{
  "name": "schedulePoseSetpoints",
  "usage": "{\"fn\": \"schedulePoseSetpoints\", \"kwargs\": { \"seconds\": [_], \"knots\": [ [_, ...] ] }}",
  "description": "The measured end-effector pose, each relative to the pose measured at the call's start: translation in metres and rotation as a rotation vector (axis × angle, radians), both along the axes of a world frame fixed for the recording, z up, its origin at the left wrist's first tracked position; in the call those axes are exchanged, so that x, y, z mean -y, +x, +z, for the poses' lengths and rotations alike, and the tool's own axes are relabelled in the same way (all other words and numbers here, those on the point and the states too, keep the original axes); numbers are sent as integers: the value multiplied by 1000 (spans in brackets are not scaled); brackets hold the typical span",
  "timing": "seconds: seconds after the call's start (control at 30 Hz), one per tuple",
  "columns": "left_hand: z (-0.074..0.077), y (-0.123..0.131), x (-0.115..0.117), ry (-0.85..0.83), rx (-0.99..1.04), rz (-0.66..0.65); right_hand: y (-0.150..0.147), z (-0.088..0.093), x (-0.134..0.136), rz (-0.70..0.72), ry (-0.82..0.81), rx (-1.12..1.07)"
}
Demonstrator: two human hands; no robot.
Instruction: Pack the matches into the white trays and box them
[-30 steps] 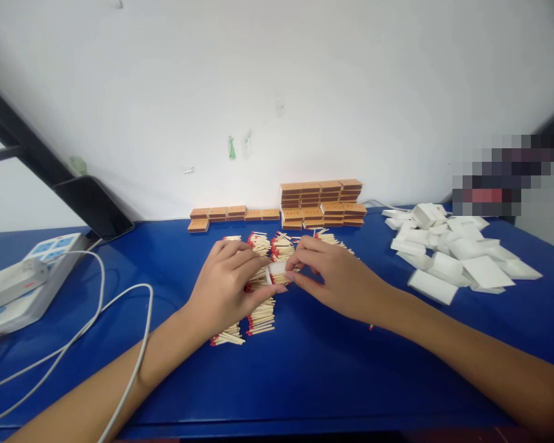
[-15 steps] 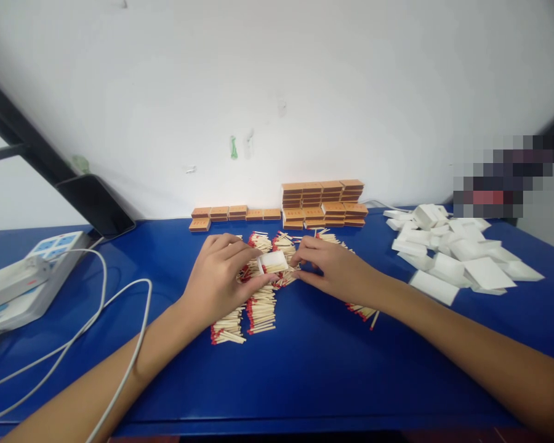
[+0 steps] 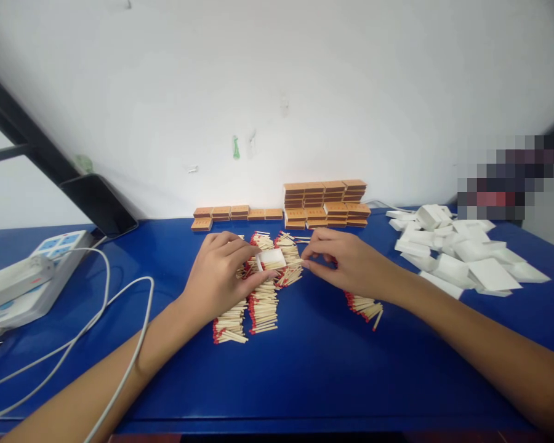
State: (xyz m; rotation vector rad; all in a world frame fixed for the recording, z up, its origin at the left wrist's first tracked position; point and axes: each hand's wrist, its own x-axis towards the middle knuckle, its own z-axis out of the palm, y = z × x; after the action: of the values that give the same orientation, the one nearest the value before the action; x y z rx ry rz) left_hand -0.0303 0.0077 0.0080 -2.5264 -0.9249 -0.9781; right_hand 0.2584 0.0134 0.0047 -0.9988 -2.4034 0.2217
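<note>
My left hand (image 3: 224,264) grips a small white matchbox tray (image 3: 272,257) between thumb and fingers, tilted slightly, with a few matches lying along its near side. To its right, my right hand (image 3: 337,258) is closed in a pinch on the pale ends of matches (image 3: 295,263) that reach toward the tray. Rows of red-headed matches (image 3: 263,311) lie on the blue table under and in front of the tray, partly hidden by my left hand. Another small pile of matches (image 3: 364,306) lies below my right wrist.
Orange matchboxes (image 3: 325,203) are stacked against the wall, with a lower row of matchboxes (image 3: 231,213) to the left. White trays (image 3: 461,249) are heaped at the right. A power strip (image 3: 37,277), a white cable (image 3: 150,289) and a black phone-like slab (image 3: 99,206) occupy the left.
My right hand has moved slightly right, away from the tray, with matches showing at its fingertips. My left hand keeps hold of the tray in nearly the same place.
</note>
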Motion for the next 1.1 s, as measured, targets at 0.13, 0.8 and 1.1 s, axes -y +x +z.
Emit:
{"fn": "schedulePoseSetpoints", "kwargs": {
  "seconds": [0.13,0.8,1.1],
  "knots": [
    [-1,0,-1,-2,3,1,2,7,0,-6,-2,-56],
    [-2,1,1,-66,1,-20,0,10,0,-13,-154,-189],
    [-1,4,4,-85,23,-76,-14,9,7,30,-315,-224]
  ]
}}
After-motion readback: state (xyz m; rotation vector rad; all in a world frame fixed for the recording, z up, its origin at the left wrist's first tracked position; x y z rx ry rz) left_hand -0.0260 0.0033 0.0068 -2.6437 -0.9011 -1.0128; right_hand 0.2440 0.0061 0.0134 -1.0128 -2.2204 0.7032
